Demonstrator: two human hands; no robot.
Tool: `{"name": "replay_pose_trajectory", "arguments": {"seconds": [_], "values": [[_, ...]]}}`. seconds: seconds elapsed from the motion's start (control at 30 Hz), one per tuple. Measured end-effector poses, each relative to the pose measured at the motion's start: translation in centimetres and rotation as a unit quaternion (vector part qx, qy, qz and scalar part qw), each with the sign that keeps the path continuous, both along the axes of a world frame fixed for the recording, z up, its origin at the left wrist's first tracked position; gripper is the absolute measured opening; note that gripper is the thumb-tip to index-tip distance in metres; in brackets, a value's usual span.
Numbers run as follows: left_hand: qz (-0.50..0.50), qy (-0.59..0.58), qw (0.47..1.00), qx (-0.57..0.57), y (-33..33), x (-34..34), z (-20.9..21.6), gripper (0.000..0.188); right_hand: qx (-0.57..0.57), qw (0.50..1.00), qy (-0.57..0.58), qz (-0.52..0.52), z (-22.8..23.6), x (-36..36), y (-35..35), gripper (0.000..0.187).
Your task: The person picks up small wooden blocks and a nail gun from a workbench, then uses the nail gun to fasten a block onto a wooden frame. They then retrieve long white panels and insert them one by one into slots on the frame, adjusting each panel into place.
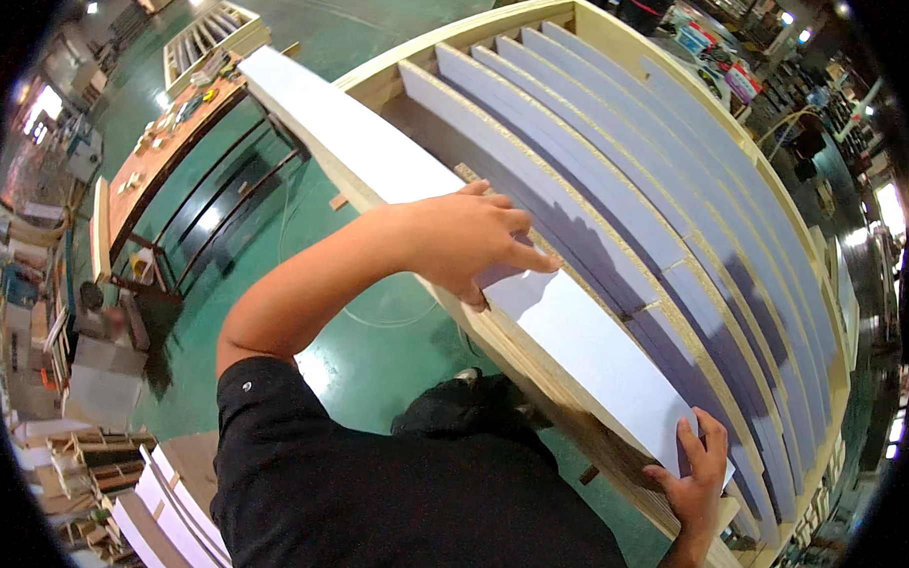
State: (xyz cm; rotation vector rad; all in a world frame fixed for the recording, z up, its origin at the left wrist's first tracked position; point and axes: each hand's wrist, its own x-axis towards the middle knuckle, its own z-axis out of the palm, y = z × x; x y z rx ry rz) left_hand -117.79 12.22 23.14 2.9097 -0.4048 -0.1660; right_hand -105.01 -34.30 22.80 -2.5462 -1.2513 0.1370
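A long white board (pixel 593 344) lies slantwise along the near side of a large wooden frame (pixel 574 18). My left hand (pixel 471 243) rests across the board's middle with fingers spread, its thumb over the near edge. At the board's right end, my right hand (pixel 696 468) has hold of it, the thumb on the near part and the fingers bent at the far edge. Inside the frame, several upright grey slats (pixel 617 230) with yellowish edges run side by side, beyond the board.
To the left stands a wooden workbench (pixel 168 164) with small wood blocks and tools on it. A smaller slatted frame (pixel 213 40) is behind it. White and brown panels (pixel 171 504) lean at lower left. The floor (pixel 363 311) is green. Boxes and packages (pixel 717 63) sit at upper right.
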Motion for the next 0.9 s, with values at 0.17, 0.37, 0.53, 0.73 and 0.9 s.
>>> {"name": "replay_pose_trajectory", "arguments": {"seconds": [0.17,0.37,0.53,0.73,0.9], "values": [[-0.053,-0.015,0.998,-0.037,1.4,-0.1,0.7,0.082,0.019,0.999,0.019,0.038,1.1,1.0,0.1,0.067],[-0.022,-0.042,0.99,-0.133,1.3,0.9,0.6,0.068,0.047,0.999,0.014,0.022,1.9,0.8,0.5,0.037],[0.007,-0.106,0.989,-0.101,0.2,-0.8,0.2,0.06,0.071,0.995,-0.069,0.024,0.1,0.2,0.4,0.045],[0.029,-0.076,0.989,-0.128,0.1,0.0,0.0,0.053,0.02,0.994,-0.095,0.042,0.4,0.5,0.6,0.056],[0.0,-0.132,0.988,-0.078,0.4,-0.4,-0.6,0.038,0.041,0.992,-0.11,0.041,-1.7,0.7,0.3,0.05]]}}
